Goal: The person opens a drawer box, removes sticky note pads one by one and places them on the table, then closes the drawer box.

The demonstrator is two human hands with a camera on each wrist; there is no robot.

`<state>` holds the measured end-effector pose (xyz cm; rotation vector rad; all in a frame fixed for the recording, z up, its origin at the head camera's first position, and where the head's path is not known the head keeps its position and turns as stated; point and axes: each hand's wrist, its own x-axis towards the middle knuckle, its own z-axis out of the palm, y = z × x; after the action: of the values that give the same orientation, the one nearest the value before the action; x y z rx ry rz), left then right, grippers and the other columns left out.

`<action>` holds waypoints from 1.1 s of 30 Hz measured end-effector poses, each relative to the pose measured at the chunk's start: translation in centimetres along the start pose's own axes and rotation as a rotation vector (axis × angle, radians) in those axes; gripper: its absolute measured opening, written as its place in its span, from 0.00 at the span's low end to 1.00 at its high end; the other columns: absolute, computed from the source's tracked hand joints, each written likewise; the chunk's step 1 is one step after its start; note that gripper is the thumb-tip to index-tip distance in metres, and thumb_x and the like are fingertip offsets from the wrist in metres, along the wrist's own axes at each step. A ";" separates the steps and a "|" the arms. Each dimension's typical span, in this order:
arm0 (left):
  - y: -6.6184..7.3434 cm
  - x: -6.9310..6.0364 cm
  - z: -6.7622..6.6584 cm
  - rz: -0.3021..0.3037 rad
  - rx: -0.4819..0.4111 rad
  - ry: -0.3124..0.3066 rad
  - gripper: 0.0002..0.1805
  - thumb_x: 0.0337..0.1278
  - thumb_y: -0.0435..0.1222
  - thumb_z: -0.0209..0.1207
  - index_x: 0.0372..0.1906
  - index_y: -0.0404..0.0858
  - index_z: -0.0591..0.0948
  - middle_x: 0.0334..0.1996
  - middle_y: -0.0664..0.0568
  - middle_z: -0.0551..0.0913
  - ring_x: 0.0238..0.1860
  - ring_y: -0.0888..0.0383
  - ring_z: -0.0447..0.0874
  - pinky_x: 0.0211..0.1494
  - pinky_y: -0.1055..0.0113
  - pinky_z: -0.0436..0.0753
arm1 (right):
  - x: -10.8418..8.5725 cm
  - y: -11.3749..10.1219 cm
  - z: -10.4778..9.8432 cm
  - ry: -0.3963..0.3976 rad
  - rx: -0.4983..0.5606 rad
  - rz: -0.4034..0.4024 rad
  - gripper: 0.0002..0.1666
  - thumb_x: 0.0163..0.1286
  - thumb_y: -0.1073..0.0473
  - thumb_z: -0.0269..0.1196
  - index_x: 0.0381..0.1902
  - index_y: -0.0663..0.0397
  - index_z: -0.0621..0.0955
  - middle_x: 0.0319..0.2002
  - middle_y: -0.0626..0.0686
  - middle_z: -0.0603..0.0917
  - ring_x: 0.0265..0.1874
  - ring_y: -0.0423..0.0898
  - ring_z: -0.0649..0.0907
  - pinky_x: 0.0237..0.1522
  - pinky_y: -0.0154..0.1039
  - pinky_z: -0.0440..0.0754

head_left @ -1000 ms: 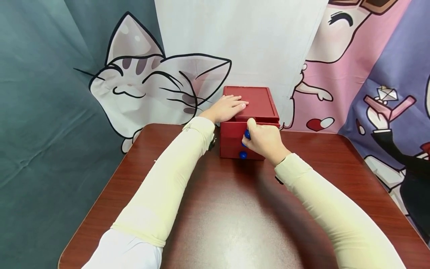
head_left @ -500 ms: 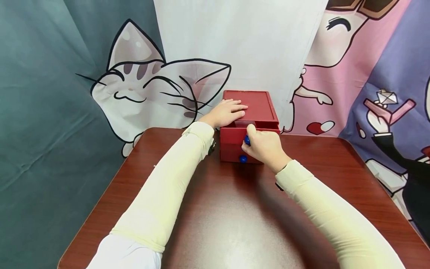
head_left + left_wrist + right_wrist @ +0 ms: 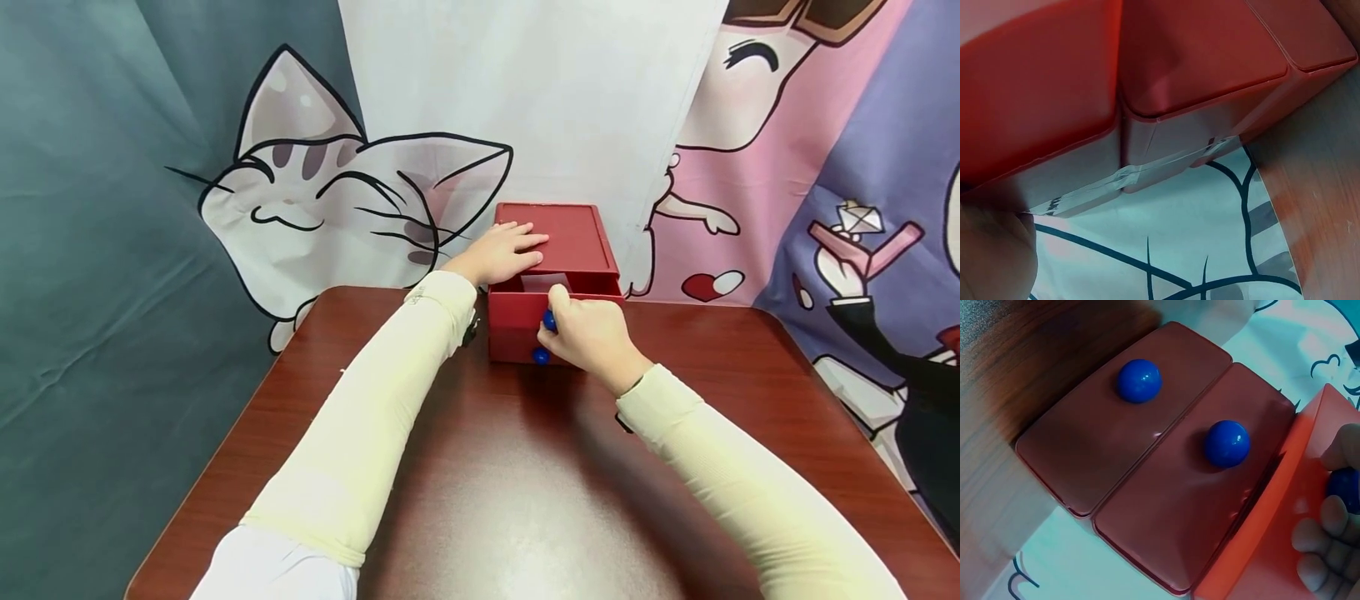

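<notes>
A small red drawer cabinet stands at the far side of the table. My left hand lies flat on the left of its top, fingers outstretched. My right hand grips the round blue knob of the top drawer, which is pulled partly out. A pale flat patch shows inside it, too little to identify. In the right wrist view, curled fingers surround that knob. Below, two closed drawers carry a middle knob and a bottom knob.
The cabinet rests on a brown wooden table with rounded far corners. Directly behind it hangs a printed cloth with a cartoon cat and other figures. Clear tape runs along the cabinet's side.
The top drawer has slid further out towards me, drawn by my right hand on its knob, and the gap behind its front has widened. My left hand keeps its place on the cabinet top.
</notes>
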<state>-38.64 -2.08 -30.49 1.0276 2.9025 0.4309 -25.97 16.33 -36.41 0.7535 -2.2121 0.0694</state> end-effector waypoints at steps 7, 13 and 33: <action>-0.2 -0.2 -0.2 -0.005 -0.012 0.008 0.30 0.77 0.54 0.43 0.78 0.53 0.65 0.79 0.49 0.57 0.81 0.47 0.46 0.82 0.58 0.41 | 0.0 -0.5 -0.3 -0.007 -0.005 0.001 0.22 0.53 0.56 0.72 0.28 0.55 0.68 0.12 0.49 0.72 0.09 0.45 0.73 0.09 0.39 0.68; -0.2 -0.1 0.0 -0.003 -0.014 0.020 0.29 0.77 0.54 0.43 0.77 0.54 0.66 0.79 0.50 0.58 0.81 0.47 0.46 0.82 0.57 0.41 | -0.3 -0.7 -0.7 -0.005 0.002 0.006 0.22 0.52 0.56 0.72 0.28 0.55 0.67 0.12 0.48 0.70 0.08 0.45 0.72 0.08 0.37 0.66; 0.2 -0.2 0.1 -0.002 -0.016 0.040 0.28 0.77 0.52 0.45 0.76 0.53 0.68 0.78 0.49 0.60 0.80 0.47 0.50 0.82 0.56 0.43 | -1.1 -1.1 -1.2 0.037 -0.002 -0.033 0.21 0.52 0.56 0.70 0.26 0.55 0.67 0.11 0.47 0.67 0.07 0.43 0.68 0.09 0.34 0.59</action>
<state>-38.35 -2.03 -30.56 1.0254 2.9301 0.4789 -24.01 16.30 -36.54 0.7810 -2.1640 0.0643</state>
